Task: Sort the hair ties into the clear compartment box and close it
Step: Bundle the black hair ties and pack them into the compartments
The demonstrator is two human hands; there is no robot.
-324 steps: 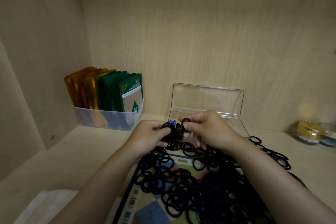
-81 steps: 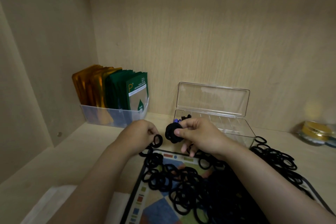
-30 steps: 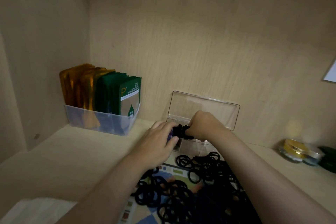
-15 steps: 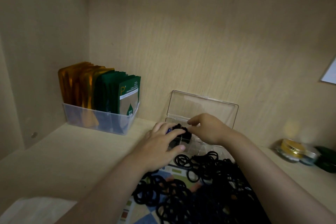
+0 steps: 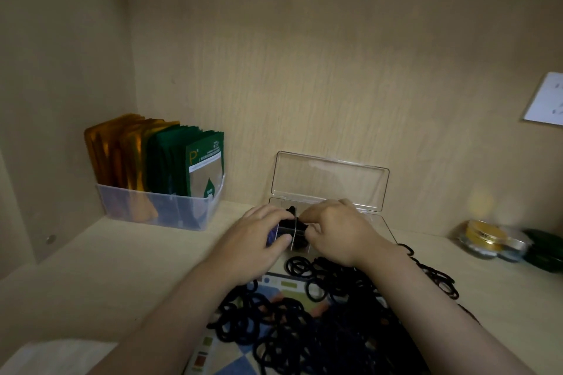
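Note:
The clear compartment box point(image 5: 379, 224) stands against the back wall with its lid point(image 5: 330, 181) raised. A bundle of black hair ties point(image 5: 291, 224) sits in its left compartments, beside something blue. My left hand point(image 5: 254, 242) holds the box's left end, fingers over the top and thumb at the front. My right hand point(image 5: 339, 231) pinches the bundle between thumb and forefinger inside the box. A big loose pile of black hair ties point(image 5: 320, 313) lies on a patterned mat point(image 5: 275, 285) under my forearms.
A translucent bin point(image 5: 158, 210) with gold and green sachets stands at the back left. Small gold-lidded jars point(image 5: 484, 237) and a dark green item point(image 5: 545, 250) sit at the right. A white paper point(image 5: 545, 99) hangs on the wall. Something white point(image 5: 58, 356) lies front left.
Both hands went from above the mat to the box, carrying the gathered ties. The right hand has pushed the bundle down into the left compartments, and the left hand closed on the box's end.

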